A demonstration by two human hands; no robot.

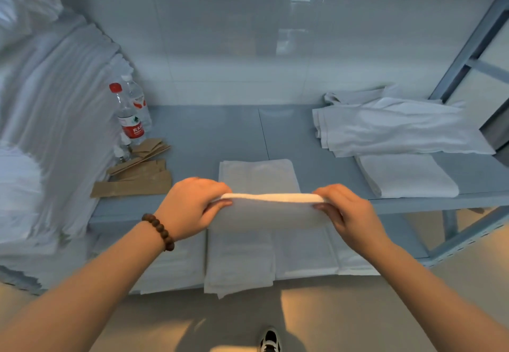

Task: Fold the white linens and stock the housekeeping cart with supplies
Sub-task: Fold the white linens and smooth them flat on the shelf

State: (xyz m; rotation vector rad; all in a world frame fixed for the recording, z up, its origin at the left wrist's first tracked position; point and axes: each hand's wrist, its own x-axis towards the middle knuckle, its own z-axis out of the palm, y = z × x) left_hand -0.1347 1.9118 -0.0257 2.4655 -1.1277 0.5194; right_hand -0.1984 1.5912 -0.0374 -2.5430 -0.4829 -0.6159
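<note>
Okay, folding step, mid-fold. Your left hand (192, 205) and right hand (348, 209) each pinch one end of the white towel (264, 214) at its raised fold. Thumbs are on the near side and fingers curl over the top, so both hands clamp cloth and neither is spread. The towel's far part lies flat on the shelf (209, 136) at the middle of its front edge. The pinched ridge is lifted just above that edge, and cloth hangs from it toward you. I cannot tell whether the long cloth further down belongs to this towel or to the linens on the lower shelf (303, 255).

To do it well, judging from here:
- Carry both ends forward together and level, so the ridge lands square on the far edge of the flat part.
- Hold the span taut between the hands, since the ridge looks a bit uneven.
- Match corners before letting go, then press flat with open palms.
- Don't shove the flat part toward the back edge.
- Stay clear of the brown paper packets (137, 183) and water bottles (129, 114) toward the left end.

The finished piece probably goes on the folded towel (407, 178) at the right front edge, which sits in front of the loose linen pile (399, 128). The cart is not in view.
</note>
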